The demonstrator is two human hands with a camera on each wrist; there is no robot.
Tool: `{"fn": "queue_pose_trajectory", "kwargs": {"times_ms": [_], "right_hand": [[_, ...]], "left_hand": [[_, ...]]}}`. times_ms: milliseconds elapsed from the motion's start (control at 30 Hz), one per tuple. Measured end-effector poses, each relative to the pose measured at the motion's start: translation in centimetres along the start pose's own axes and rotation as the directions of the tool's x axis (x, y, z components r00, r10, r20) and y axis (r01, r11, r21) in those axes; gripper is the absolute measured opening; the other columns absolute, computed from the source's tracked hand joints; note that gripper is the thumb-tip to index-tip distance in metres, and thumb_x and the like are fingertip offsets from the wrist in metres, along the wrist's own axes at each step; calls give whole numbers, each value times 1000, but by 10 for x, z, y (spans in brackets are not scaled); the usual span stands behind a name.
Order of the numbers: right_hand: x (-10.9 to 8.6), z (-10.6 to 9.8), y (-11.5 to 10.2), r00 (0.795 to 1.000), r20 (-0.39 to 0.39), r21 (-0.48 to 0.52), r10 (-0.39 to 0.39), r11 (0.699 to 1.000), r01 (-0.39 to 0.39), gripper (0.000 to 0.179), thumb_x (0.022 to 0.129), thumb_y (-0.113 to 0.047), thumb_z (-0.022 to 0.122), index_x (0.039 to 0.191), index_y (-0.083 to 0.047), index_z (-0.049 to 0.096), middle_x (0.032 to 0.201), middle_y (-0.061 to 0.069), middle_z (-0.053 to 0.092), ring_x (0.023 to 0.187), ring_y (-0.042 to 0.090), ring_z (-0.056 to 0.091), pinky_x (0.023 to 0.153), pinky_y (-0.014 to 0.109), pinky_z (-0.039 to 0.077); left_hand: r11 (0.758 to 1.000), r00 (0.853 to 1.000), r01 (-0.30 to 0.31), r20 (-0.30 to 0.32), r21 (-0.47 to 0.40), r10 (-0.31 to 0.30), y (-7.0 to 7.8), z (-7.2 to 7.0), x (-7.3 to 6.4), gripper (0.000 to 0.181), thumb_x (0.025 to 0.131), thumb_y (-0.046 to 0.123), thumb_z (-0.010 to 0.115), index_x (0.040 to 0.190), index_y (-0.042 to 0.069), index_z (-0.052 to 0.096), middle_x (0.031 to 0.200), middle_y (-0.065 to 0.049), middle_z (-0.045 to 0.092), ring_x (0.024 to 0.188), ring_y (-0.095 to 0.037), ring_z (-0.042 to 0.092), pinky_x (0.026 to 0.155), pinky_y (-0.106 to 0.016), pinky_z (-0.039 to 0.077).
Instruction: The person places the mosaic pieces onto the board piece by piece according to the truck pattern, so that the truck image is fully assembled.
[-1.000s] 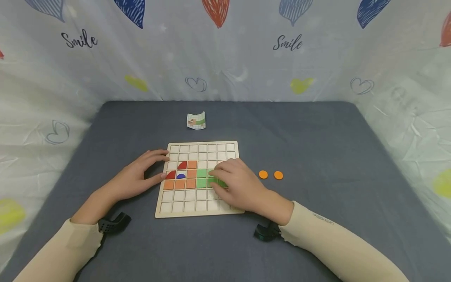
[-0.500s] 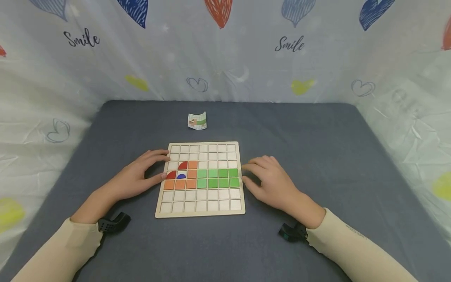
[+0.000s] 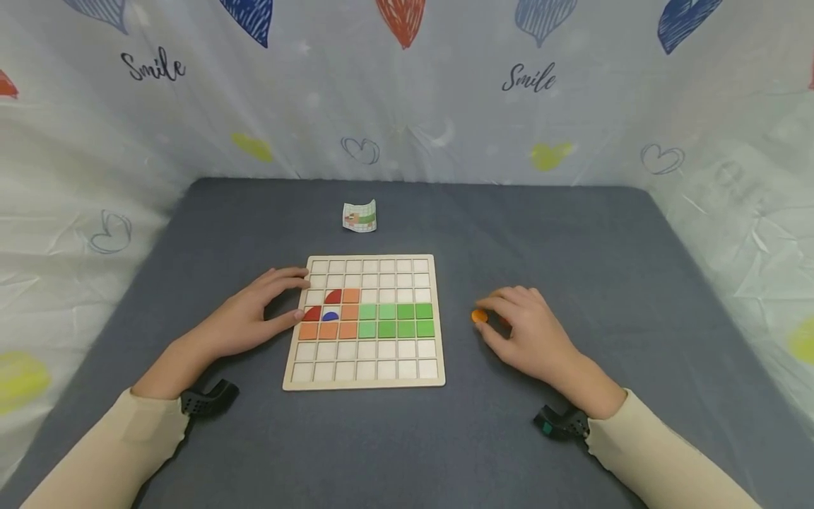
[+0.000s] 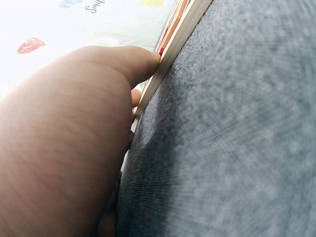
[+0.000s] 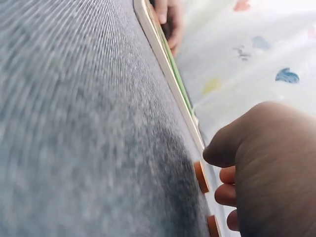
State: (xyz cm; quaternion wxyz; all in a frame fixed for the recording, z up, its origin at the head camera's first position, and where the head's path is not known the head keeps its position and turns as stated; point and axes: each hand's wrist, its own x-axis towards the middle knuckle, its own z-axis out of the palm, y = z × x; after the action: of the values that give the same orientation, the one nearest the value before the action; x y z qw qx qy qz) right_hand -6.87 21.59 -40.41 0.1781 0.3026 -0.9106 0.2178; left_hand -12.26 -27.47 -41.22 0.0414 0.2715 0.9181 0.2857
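A square wooden grid board (image 3: 365, 370) lies on the dark cloth, with red, orange, blue and green pieces filling several cells. My left hand (image 3: 244, 318) rests at its left edge; thumb and fingertips touch the rim. To the right of the board, my right hand (image 3: 524, 332) is over two orange discs, thumb and index finger spread around the nearer disc (image 3: 478, 317). The other disc (image 5: 214, 226) is mostly hidden under the fingers in the head view. In the right wrist view the thumb is beside the first disc, which lies flat on the cloth.
A small printed picture card (image 3: 360, 217) lies behind the board, slightly curled. Patterned sheeting (image 3: 432, 92) hangs behind and on both sides of the cloth-covered table (image 3: 407, 445). Each wrist wears a black camera mount (image 3: 210, 398).
My right hand has left the green pieces on the board and moved right to the orange discs. All the green pieces now show. My left hand stays at the board's edge.
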Motion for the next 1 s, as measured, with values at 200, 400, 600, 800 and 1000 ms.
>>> {"fn": "queue_pose_trajectory", "kwargs": {"times_ms": [200, 400, 600, 800, 1000], "right_hand": [[-3, -1, 2, 1000, 26, -8, 7, 1000, -7, 23, 93, -14, 86, 115, -10, 82, 108, 1, 75, 79, 13, 53, 74, 37, 40], [-2, -1, 3, 998, 49, 1, 27, 1000, -27, 21, 93, -9, 84, 114, -11, 83, 109, 1, 75, 81, 14, 55, 75, 37, 41], [-2, -2, 3, 999, 41, 0, 25, 1000, -25, 19, 92, -7, 85, 111, -10, 83, 106, 1, 76, 80, 14, 56, 74, 37, 42], [1, 1, 5, 1000, 7, 4, 4, 1000, -4, 15, 92, -8, 87, 107, -10, 84, 102, 1, 75, 75, 13, 53, 73, 37, 42], [2, 3, 4, 1000, 7, 11, -2, 1000, 1, 14, 92, -12, 88, 105, -11, 83, 103, 0, 76, 78, 13, 56, 73, 36, 44]], "left_hand": [[1000, 1000, -5, 8, -14, 5, 0, -2, 0, 55, 107, 40, 75, 156, 20, 58, 171, -6, 41, 164, -42, 25, 131, -69, 22], [999, 1000, -14, -11, -40, 13, 0, -2, -1, 53, 105, 35, 78, 153, 21, 61, 169, -3, 44, 159, -37, 35, 120, -70, 39], [998, 1000, -29, -11, -55, 28, 1, -2, -1, 51, 105, 33, 79, 152, 21, 63, 169, -4, 44, 160, -39, 34, 120, -72, 37], [998, 1000, -28, -2, -60, 28, 3, -3, -1, 50, 105, 33, 78, 151, 20, 63, 171, -5, 42, 163, -41, 25, 129, -72, 23], [998, 1000, -23, -1, -61, 23, 2, -3, -2, 50, 105, 33, 79, 151, 20, 64, 171, -5, 43, 164, -41, 24, 131, -69, 21]]}}
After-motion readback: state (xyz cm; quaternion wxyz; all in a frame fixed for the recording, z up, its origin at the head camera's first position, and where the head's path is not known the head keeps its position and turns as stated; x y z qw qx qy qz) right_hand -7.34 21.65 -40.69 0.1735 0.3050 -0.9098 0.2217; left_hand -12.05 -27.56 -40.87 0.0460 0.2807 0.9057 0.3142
